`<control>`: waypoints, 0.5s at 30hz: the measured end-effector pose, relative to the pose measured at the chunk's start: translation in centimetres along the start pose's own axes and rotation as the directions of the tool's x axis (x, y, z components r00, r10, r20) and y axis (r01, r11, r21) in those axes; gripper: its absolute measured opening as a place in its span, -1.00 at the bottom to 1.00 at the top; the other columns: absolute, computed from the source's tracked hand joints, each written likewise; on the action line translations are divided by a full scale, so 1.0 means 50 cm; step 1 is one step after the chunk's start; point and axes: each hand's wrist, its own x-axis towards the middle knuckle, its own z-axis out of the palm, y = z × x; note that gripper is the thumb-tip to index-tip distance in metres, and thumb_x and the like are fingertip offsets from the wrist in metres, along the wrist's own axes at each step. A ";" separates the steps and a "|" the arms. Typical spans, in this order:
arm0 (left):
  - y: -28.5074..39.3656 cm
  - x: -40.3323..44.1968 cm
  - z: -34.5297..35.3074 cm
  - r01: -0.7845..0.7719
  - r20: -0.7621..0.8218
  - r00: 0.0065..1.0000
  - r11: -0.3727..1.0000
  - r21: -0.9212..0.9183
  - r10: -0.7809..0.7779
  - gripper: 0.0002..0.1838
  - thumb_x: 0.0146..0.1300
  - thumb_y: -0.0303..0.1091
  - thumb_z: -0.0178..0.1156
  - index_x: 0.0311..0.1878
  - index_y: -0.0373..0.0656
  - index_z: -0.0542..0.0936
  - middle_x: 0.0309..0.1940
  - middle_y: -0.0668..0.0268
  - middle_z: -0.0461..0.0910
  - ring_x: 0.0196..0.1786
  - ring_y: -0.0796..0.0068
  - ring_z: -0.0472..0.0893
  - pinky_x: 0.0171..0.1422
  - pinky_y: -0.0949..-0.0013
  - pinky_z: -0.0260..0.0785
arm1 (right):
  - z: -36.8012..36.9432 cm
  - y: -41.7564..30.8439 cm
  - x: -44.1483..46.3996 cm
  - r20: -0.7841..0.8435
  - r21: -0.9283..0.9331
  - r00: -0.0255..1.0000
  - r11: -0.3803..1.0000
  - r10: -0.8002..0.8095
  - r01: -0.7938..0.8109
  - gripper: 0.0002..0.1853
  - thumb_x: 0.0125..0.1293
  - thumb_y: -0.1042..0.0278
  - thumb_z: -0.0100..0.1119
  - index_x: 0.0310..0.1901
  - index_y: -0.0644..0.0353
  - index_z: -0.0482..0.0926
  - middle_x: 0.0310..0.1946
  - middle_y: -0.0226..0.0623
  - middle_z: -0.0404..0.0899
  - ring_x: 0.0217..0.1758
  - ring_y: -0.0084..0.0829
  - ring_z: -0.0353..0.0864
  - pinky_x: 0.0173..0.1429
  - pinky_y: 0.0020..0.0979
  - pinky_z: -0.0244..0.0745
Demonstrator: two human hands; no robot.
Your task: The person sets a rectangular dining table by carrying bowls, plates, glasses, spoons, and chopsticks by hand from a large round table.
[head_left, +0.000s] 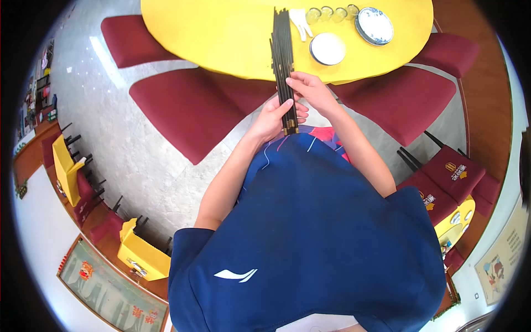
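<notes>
A bundle of long black chopsticks stands out in front of my body, its far ends reaching over the table edge and its near ends, with gold-coloured bands, close to my shirt. My left hand is wrapped around the lower part, thumb lying across the sticks. Higher up, my right hand pinches at the bundle's right side with thumb and fingers. Just beyond, on the yellow table, lie white spoons, a stack of white bowls or dishes and blue-patterned plates.
Several small glasses line the table's far side. Maroon chairs stand at the near edge, one left and one right. More yellow tables and maroon chairs line the room's sides. Grey tiled floor shows between.
</notes>
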 end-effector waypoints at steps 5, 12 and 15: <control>-0.017 -0.119 -0.043 0.055 0.048 0.997 0.998 -0.040 -0.053 -0.63 0.51 -0.40 -0.03 0.30 -0.30 0.36 0.12 -0.04 0.56 0.21 0.08 0.59 0.29 0.06 0.51 | 0.090 0.035 -0.043 0.025 -0.123 0.997 0.990 0.071 -0.068 -0.81 0.44 0.26 0.15 -0.18 0.23 0.58 -0.45 -0.51 0.55 -0.44 -0.73 0.43 -0.36 -0.61 0.36; -0.066 -0.244 -0.139 0.074 0.155 0.986 0.990 -0.123 -0.055 -0.44 0.42 -0.46 0.08 0.43 -0.34 0.22 0.34 -0.07 0.37 0.39 -0.01 0.41 0.43 0.01 0.36 | 0.219 0.100 -0.090 0.049 -0.095 0.981 0.978 0.189 -0.184 -0.84 0.42 0.32 0.18 -0.18 0.25 0.58 -0.36 -0.39 0.68 -0.37 -0.69 0.60 -0.35 -0.60 0.48; -0.087 -0.287 -0.168 0.072 0.185 0.982 0.986 -0.149 -0.044 -0.44 0.41 -0.45 0.10 0.43 -0.34 0.23 0.34 -0.07 0.38 0.39 -0.03 0.41 0.43 -0.01 0.35 | 0.258 0.133 -0.105 0.072 -0.090 0.978 0.978 0.195 -0.188 -0.84 0.42 0.32 0.18 -0.17 0.26 0.58 -0.36 -0.40 0.68 -0.39 -0.69 0.59 -0.36 -0.60 0.47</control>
